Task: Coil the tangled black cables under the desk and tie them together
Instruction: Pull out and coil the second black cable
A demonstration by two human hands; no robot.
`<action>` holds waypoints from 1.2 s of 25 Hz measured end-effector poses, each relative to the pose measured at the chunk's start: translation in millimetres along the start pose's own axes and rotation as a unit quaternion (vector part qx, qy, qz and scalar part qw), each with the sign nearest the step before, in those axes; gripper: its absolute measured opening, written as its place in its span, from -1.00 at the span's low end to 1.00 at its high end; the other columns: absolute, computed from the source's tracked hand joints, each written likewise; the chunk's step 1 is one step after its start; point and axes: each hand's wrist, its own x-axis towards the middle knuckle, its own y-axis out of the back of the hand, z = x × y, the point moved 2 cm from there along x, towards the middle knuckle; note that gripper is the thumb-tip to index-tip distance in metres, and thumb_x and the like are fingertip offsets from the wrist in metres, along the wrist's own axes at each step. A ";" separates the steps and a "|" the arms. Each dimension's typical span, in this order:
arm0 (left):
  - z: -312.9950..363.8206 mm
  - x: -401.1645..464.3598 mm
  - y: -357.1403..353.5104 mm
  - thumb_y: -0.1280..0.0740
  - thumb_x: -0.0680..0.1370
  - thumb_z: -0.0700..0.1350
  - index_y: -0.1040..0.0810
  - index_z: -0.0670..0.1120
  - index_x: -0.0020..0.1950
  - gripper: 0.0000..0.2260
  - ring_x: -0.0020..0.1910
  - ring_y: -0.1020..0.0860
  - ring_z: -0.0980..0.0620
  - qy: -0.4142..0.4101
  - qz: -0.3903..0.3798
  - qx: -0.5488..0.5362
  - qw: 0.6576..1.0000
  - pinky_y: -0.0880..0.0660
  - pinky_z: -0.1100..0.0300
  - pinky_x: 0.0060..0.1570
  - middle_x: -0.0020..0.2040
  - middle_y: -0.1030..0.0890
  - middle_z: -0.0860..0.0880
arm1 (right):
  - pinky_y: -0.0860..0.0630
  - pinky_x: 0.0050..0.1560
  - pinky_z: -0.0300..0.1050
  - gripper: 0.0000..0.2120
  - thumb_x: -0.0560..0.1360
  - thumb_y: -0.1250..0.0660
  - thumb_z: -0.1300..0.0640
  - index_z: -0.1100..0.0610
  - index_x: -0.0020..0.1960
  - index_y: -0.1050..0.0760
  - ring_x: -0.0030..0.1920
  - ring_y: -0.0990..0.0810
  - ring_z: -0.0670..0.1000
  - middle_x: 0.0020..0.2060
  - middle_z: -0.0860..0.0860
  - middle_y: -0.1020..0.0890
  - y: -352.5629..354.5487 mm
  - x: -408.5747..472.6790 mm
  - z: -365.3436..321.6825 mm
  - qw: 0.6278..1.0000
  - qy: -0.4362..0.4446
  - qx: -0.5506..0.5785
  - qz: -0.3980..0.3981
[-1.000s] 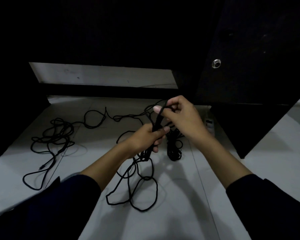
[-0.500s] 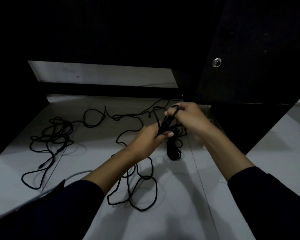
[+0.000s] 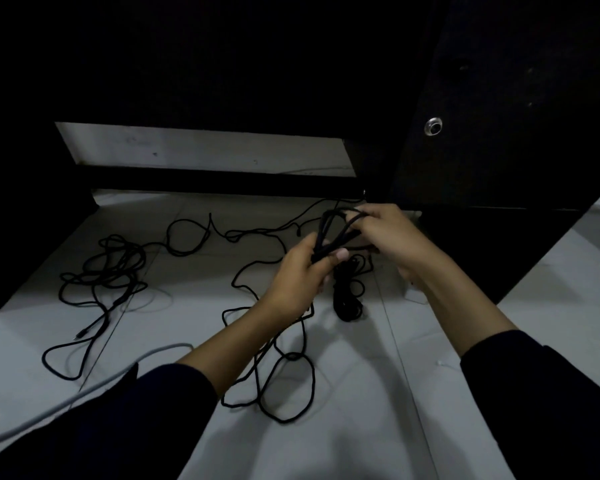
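Observation:
My left hand [image 3: 300,275] grips a bunch of folded black cable loops [image 3: 328,233] above the white floor. Over the top of those loops my right hand [image 3: 392,237] is closed on the same cable. From my left hand slack cable [image 3: 284,386] hangs down and lies in loose loops on the floor. A tight coiled bundle of black cable [image 3: 349,296] rests on the floor just below my hands. A second tangle of black cable [image 3: 111,271] lies at the left, and a strand [image 3: 257,232] runs from it toward my hands.
The black desk panel [image 3: 499,133] with a metal fitting [image 3: 433,126] stands at the right, and a dark desk leg [image 3: 14,237] at the left. A grey cable [image 3: 84,393] crosses the floor near my left sleeve. A small white tie [image 3: 444,364] lies by my right arm.
Both hands have moved up and right with the cable loops. My right hand has swung over the top of the bunch, and more slack has been drawn up from the floor.

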 end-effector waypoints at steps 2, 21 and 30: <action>1.6 -0.6 -0.2 -0.27 0.60 -0.13 -0.45 -0.22 0.22 -0.76 -0.49 -0.35 0.19 0.028 -0.021 -0.068 0.997 -0.35 0.26 -0.39 -0.46 -0.42 0.13 | -0.64 -0.10 -0.04 -0.80 0.53 -0.26 0.05 0.08 -0.04 -0.63 -0.01 -0.64 0.00 -0.06 0.05 -0.68 2.9 -0.3 1.9 0.999 -0.032 -0.018 -0.019; 17.4 -8.6 -2.5 -0.21 0.47 0.26 -0.39 -0.12 -0.15 -0.58 -0.61 -0.16 0.17 0.158 -0.134 -0.199 0.958 -0.28 0.31 -0.55 -0.52 -0.22 0.06 | -0.52 -0.30 -0.25 -0.87 0.55 -0.25 0.23 0.11 -0.15 -0.52 -0.23 -0.61 -0.08 -0.26 0.01 -0.64 4.6 -9.6 -2.8 0.972 -0.046 0.176 -0.149; 18.5 -6.5 -5.9 -0.08 0.61 0.24 -0.37 -0.11 -0.13 -0.58 -0.59 -0.13 0.13 0.197 -0.079 -0.189 0.959 -0.26 0.28 -0.55 -0.48 -0.19 0.04 | -0.54 0.03 -0.06 -0.91 0.51 -0.32 0.15 0.17 -0.06 -0.57 -0.02 -0.62 0.02 -0.10 0.07 -0.63 5.1 -13.3 0.9 0.940 -0.054 0.291 -0.170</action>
